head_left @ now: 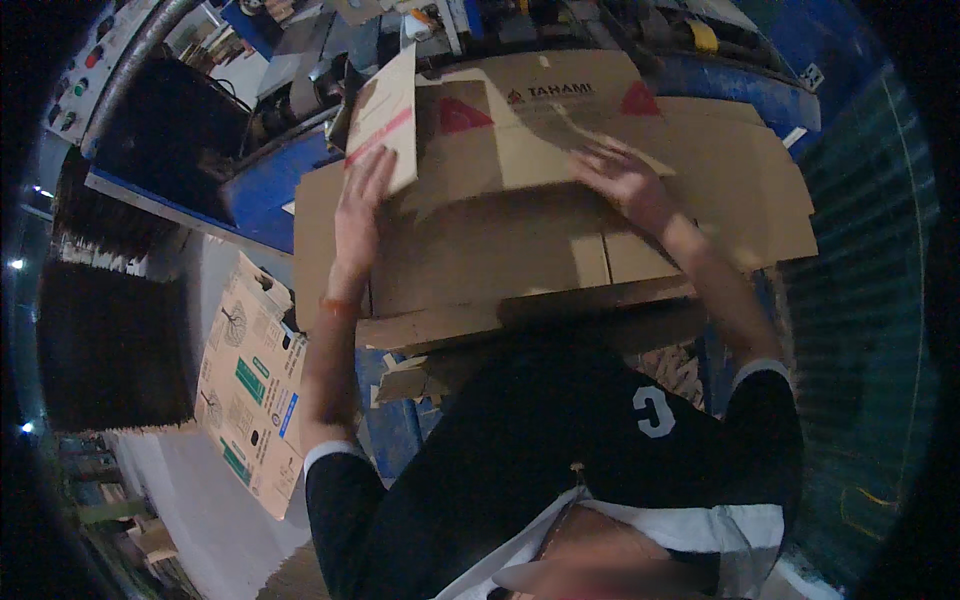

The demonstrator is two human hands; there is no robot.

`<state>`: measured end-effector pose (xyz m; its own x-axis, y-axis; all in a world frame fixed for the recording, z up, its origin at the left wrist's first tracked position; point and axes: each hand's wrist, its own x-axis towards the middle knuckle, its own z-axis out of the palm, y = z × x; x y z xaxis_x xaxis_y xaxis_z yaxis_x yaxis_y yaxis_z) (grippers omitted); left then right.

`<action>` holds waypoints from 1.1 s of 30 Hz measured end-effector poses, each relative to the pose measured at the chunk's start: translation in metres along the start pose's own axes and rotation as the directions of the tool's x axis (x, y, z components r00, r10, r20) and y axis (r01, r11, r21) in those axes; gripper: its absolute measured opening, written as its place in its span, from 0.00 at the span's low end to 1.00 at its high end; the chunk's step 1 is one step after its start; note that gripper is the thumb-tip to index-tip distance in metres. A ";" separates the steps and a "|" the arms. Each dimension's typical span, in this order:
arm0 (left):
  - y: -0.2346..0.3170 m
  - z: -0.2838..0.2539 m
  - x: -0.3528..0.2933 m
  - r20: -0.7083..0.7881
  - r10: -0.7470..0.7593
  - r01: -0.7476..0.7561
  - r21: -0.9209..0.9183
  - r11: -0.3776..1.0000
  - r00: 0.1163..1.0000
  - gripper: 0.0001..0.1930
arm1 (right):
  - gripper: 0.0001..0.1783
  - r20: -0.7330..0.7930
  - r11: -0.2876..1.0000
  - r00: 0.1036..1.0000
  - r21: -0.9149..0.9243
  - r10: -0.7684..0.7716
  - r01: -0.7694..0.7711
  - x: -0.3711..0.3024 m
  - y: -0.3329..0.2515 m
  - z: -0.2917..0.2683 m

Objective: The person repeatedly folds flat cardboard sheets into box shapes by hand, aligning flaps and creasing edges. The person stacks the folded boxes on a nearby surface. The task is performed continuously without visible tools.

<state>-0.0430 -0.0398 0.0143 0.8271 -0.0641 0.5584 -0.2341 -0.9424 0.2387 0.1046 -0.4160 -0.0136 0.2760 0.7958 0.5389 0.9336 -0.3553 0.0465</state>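
A stack of flattened brown cardboard sheets [520, 250] lies on a blue work surface in front of me. My left hand [360, 205] rests on the stack's left part, its fingers against a raised cardboard flap [385, 120] with a pink stripe. My right hand [625, 175] lies flat with spread fingers on the top sheet [560, 110], which bears red triangular marks. Neither hand is closed around anything that I can see.
A printed cardboard box [250, 385] stands on the floor at the lower left. Dark brush-like blocks [110, 340] sit at the far left. Blue machinery [740, 80] with tools and clutter runs along the back. A green ribbed surface [860, 300] is at the right.
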 end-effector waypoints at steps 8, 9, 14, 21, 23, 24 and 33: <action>0.001 0.029 0.080 -0.252 -0.073 0.140 0.259 0.956 0.965 0.36 | 0.25 0.353 0.364 0.907 0.833 0.230 -0.417 0.078 0.065 0.069; 0.009 0.019 0.071 -0.271 -0.036 0.092 0.196 0.976 0.962 0.38 | 0.24 0.225 -0.305 0.950 0.940 0.216 -0.153 0.070 0.055 0.060; 0.052 -0.028 -0.105 -0.320 0.003 0.003 0.018 1.000 0.947 0.41 | 0.19 0.103 0.909 0.976 0.357 0.191 -0.216 -0.002 -0.058 -0.001; 0.133 0.091 -0.354 0.554 -0.680 0.534 0.431 0.728 0.480 0.41 | 0.29 0.978 0.454 0.203 0.163 0.041 -0.876 -0.151 -0.152 0.059; 0.144 0.140 -0.393 0.632 -0.640 0.429 0.479 0.766 0.437 0.38 | 0.32 0.988 0.714 0.141 0.051 0.067 -0.699 -0.167 -0.153 0.085; 0.145 0.163 -0.410 0.660 -0.617 0.370 0.495 0.786 0.429 0.37 | 0.33 0.973 0.786 0.230 0.154 -0.015 -0.598 -0.172 -0.155 0.096; 0.172 0.229 -0.482 0.680 -0.643 0.373 0.528 0.763 0.353 0.34 | 0.53 0.964 0.652 0.265 0.221 -0.031 -0.726 -0.282 -0.218 0.222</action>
<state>-0.3649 -0.2459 -0.3961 0.7900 0.3600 -0.4962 0.3996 -0.9162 -0.0286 -0.1260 -0.4541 -0.3629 0.2642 0.6945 -0.6693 0.4585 -0.7009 -0.5463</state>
